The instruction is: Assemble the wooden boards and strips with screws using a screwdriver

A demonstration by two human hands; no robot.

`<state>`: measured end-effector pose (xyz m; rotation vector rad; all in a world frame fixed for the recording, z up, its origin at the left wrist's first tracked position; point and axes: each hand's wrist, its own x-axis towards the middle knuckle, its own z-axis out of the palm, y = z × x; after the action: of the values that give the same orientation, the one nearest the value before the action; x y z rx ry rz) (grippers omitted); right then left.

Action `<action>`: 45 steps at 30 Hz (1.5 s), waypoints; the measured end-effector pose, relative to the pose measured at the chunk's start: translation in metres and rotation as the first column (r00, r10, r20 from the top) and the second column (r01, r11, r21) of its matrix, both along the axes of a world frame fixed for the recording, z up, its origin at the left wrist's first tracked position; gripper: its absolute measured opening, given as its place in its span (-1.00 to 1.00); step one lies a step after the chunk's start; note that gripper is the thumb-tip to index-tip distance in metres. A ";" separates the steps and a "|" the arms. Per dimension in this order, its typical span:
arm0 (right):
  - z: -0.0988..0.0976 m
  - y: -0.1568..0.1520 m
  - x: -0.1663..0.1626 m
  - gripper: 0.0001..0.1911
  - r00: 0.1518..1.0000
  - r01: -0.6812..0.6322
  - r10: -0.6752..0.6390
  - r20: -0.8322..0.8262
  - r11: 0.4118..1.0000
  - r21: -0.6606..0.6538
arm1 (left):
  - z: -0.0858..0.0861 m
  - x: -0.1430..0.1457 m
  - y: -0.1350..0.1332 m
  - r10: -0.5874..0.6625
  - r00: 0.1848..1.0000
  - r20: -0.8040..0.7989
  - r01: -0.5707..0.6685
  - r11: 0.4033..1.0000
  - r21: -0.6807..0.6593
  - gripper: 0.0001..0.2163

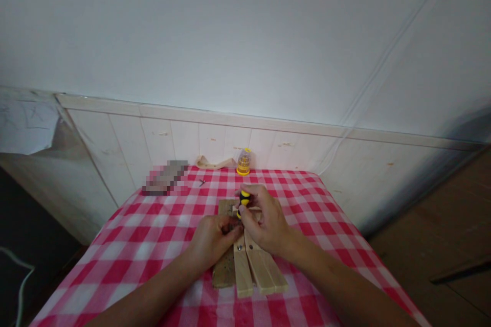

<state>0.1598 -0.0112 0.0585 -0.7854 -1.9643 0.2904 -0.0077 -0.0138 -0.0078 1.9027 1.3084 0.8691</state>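
My right hand [267, 219] is closed around a short yellow-and-black screwdriver [244, 197], its tip pointing down at pale wooden pieces. These wooden slats [243, 271] fan out toward me, with dark screw heads showing on them. Under them lies a worn, darker wooden board [224, 274]. Close to the screwdriver's lower end, my left hand [215, 237] has its thumb and fingers pinched together; what is between them is hidden.
At the table's back edge stands a clear-topped yellow bit case [243, 162], beside a curved pale wooden piece [215, 164]. A small dark metal item [202, 182] and a blurred-out flat object [164, 178] lie on the red-checked tablecloth [153, 245]. A panelled wall [184, 138] borders the back.
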 end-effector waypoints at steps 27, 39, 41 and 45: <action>-0.005 0.007 -0.002 -0.73 0.982 0.172 -0.175 -0.076 0.984 -0.042 | -0.008 0.001 0.001 0.012 1.000 0.000 -0.012 1.000 -0.018 -0.72; 0.002 0.002 0.000 -0.66 0.999 0.023 -0.026 0.033 0.995 0.094 | -0.004 0.001 0.000 0.016 1.000 -0.002 -0.016 1.000 0.005 -0.72; 0.004 -0.001 0.000 -0.62 0.999 -0.005 0.003 0.032 0.997 0.074 | -0.002 0.001 0.000 0.002 1.000 0.018 -0.001 1.000 -0.011 -0.74; 0.007 -0.006 0.000 -0.58 0.999 -0.025 0.024 0.028 0.999 0.039 | 0.000 0.001 0.000 0.007 1.000 0.003 -0.007 1.000 -0.014 -0.74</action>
<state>0.1595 -0.0170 0.0657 -0.7442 -2.0002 0.2560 -0.0071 -0.0142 -0.0078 1.8862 1.3169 0.8638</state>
